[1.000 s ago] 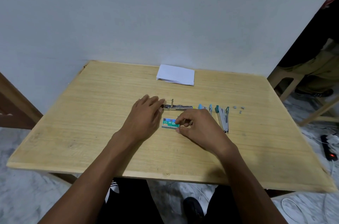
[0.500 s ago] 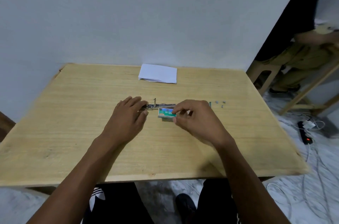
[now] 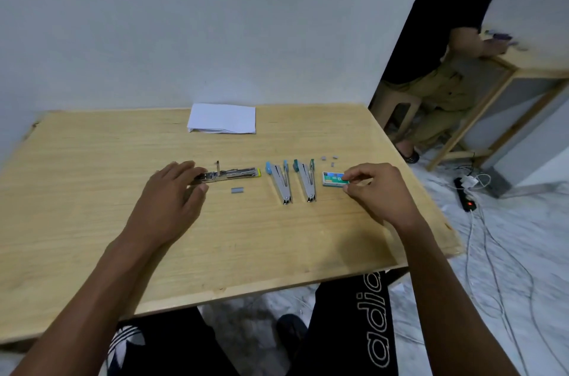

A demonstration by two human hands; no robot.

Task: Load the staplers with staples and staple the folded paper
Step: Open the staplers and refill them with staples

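Observation:
An opened metal stapler (image 3: 229, 174) with a yellow tip lies flat on the wooden table (image 3: 92, 184). My left hand (image 3: 172, 200) rests on its left end, fingers spread. A loose strip of staples (image 3: 237, 190) lies just in front of it. Two more staplers lie opened side by side, one light blue (image 3: 279, 182), one teal (image 3: 306, 180). My right hand (image 3: 374, 190) pinches the right end of the small green staple box (image 3: 332, 178), which sits on the table to the right of the teal stapler. The folded white paper (image 3: 222, 118) lies at the table's far edge.
Small staple pieces (image 3: 328, 158) lie behind the box. The table's right edge is close to my right hand. A person (image 3: 437, 46) sits at another table to the right. A power strip (image 3: 465, 197) and cables lie on the floor.
My right hand has carried the staple box from the middle, near the metal stapler, to the right of the teal stapler. A staple strip now lies where the box was. The camera has turned right.

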